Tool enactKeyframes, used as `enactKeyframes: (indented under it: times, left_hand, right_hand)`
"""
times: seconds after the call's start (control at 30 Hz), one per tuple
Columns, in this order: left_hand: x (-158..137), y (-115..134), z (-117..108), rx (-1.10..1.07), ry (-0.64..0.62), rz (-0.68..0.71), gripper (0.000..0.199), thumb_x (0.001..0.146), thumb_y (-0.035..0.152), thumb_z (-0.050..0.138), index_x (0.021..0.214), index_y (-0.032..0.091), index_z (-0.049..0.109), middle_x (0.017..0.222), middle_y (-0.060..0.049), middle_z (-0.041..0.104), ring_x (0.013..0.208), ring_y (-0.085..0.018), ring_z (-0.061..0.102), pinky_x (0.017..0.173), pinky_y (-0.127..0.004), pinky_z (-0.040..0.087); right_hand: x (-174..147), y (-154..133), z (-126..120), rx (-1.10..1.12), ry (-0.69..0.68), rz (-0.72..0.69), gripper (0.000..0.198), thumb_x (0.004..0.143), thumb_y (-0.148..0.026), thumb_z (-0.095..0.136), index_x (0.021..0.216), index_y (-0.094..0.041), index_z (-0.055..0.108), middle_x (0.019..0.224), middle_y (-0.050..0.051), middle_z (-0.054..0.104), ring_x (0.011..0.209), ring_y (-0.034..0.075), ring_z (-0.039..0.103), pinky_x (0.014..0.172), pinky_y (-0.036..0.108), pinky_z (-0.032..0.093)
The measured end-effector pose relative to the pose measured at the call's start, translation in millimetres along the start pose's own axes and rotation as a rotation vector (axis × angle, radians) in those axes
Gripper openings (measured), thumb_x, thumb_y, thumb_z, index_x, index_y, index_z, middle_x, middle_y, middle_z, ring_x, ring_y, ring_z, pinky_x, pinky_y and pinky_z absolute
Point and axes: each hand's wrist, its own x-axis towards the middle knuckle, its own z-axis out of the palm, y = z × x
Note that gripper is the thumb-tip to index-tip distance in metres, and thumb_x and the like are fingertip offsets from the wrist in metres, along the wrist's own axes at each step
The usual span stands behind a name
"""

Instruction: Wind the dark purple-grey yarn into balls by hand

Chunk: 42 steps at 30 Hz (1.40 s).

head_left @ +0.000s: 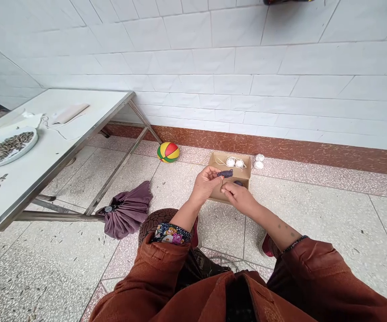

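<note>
My left hand [207, 180] is closed on a small dark blue bundle of wound yarn [226, 174], held between thumb and fingers. My right hand [237, 194] is just to the right and slightly lower, its fingers pinched together on a thin dark strand that runs up toward the bundle. Both hands are above an open cardboard box [246, 160] on the floor. Two white yarn balls [235, 163] with loose ends lie in its far half. A dark ball [238, 183] shows partly in the near half, behind my right hand.
Two more white balls [258, 161] lie beside the box near the wall. A coloured ball [168, 152] and a folded purple umbrella [128, 210] are on the floor to the left. The metal-framed table [95, 100] bears a plate of seeds [34, 142].
</note>
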Motion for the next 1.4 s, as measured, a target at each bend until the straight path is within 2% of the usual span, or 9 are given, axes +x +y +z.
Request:
enactKeyframes:
  times: [0.1, 0.23, 0.5, 0.7, 0.83, 0.97, 1.1, 1.3, 1.4]
  left_hand:
    - [1.3, -2.6, -0.5, 0.114, 0.024, 0.016, 0.027, 0.067, 0.025, 0.082, 0.084, 0.017, 0.062, 0.070, 0.005, 0.059, 0.065, -0.008, 0.053, 0.066, -0.022, 0.041]
    - [-0.8, -5.3, 2.9, 0.151, -0.069, -0.034, 0.027, 0.066, 0.025, 0.081, 0.082, 0.017, 0.060, 0.069, 0.004, 0.061, 0.063, -0.008, 0.053, 0.062, -0.023, 0.039]
    - [-13.3, 2.4, 12.8, 0.045, -0.349, -0.132, 0.028, 0.069, 0.026, 0.082, 0.085, 0.017, 0.060, 0.077, 0.002, 0.064, 0.067, -0.008, 0.056, 0.066, -0.023, 0.040]
    - [-9.7, 0.8, 10.2, -0.083, -0.185, -0.117, 0.032, 0.067, 0.027, 0.083, 0.085, 0.017, 0.058, 0.076, 0.003, 0.066, 0.070, -0.009, 0.060, 0.072, -0.025, 0.045]
    - [-4.2, -2.3, 6.5, 0.004, -0.073, -0.060, 0.030, 0.067, 0.022, 0.080, 0.086, 0.018, 0.057, 0.075, 0.004, 0.063, 0.068, -0.008, 0.056, 0.069, -0.023, 0.043]
    - [0.8, -4.4, 4.5, 0.115, 0.012, -0.005, 0.041, 0.064, 0.013, 0.075, 0.099, 0.020, 0.055, 0.076, 0.005, 0.062, 0.068, -0.009, 0.056, 0.069, -0.024, 0.042]
    - [1.6, -6.8, 3.3, 0.177, -0.035, -0.021, 0.047, 0.062, 0.013, 0.077, 0.102, 0.020, 0.055, 0.075, 0.006, 0.061, 0.066, -0.009, 0.054, 0.067, -0.025, 0.041]
    - [-8.0, -1.4, 5.5, 0.120, -0.292, -0.060, 0.051, 0.067, 0.016, 0.077, 0.112, 0.021, 0.054, 0.078, 0.005, 0.061, 0.066, -0.008, 0.054, 0.068, -0.025, 0.040]
    - [-11.1, 4.9, 6.9, 0.035, -0.331, -0.086, 0.054, 0.068, 0.020, 0.080, 0.115, 0.021, 0.055, 0.081, 0.004, 0.063, 0.071, -0.009, 0.057, 0.070, -0.025, 0.041]
  right_hand:
    - [-5.4, -15.1, -7.1, -0.102, -0.091, -0.159, 0.026, 0.104, -0.032, 0.043, 0.091, -0.022, 0.064, 0.089, 0.006, 0.069, 0.084, 0.021, 0.063, 0.077, 0.033, 0.049]
    - [-2.1, -24.4, -33.6, -0.085, 0.004, -0.235, 0.029, 0.105, -0.035, 0.044, 0.093, -0.022, 0.067, 0.088, 0.007, 0.068, 0.082, 0.020, 0.062, 0.077, 0.033, 0.049]
    - [19.4, 2.9, -56.9, 0.135, 0.231, 0.034, 0.022, 0.097, -0.035, 0.054, 0.083, -0.022, 0.065, 0.079, 0.003, 0.065, 0.076, 0.019, 0.059, 0.075, 0.033, 0.046]
    - [14.1, 14.7, -20.0, 0.141, 0.042, 0.251, 0.021, 0.094, -0.025, 0.051, 0.078, -0.020, 0.064, 0.072, 0.002, 0.066, 0.068, 0.018, 0.060, 0.066, 0.030, 0.045]
    - [1.8, 3.8, -3.7, -0.034, -0.067, 0.067, 0.021, 0.100, -0.027, 0.050, 0.089, -0.020, 0.066, 0.088, 0.006, 0.071, 0.081, 0.021, 0.065, 0.074, 0.032, 0.048]
    - [-4.1, -7.6, -11.8, -0.093, -0.148, -0.126, 0.021, 0.103, -0.030, 0.048, 0.095, -0.021, 0.065, 0.093, 0.007, 0.071, 0.085, 0.021, 0.066, 0.077, 0.033, 0.050]
    - [3.0, -14.1, -34.6, -0.004, -0.030, -0.171, 0.024, 0.104, -0.033, 0.047, 0.101, -0.023, 0.069, 0.098, 0.007, 0.072, 0.091, 0.021, 0.067, 0.084, 0.036, 0.051]
    - [20.9, -3.9, -52.3, 0.148, 0.233, 0.003, 0.025, 0.099, -0.039, 0.053, 0.088, -0.023, 0.069, 0.084, 0.004, 0.069, 0.081, 0.020, 0.063, 0.078, 0.034, 0.049]
    - [23.8, 8.1, -46.0, 0.238, 0.259, 0.124, 0.024, 0.095, -0.042, 0.056, 0.085, -0.022, 0.066, 0.076, 0.001, 0.064, 0.071, 0.018, 0.058, 0.070, 0.031, 0.047]
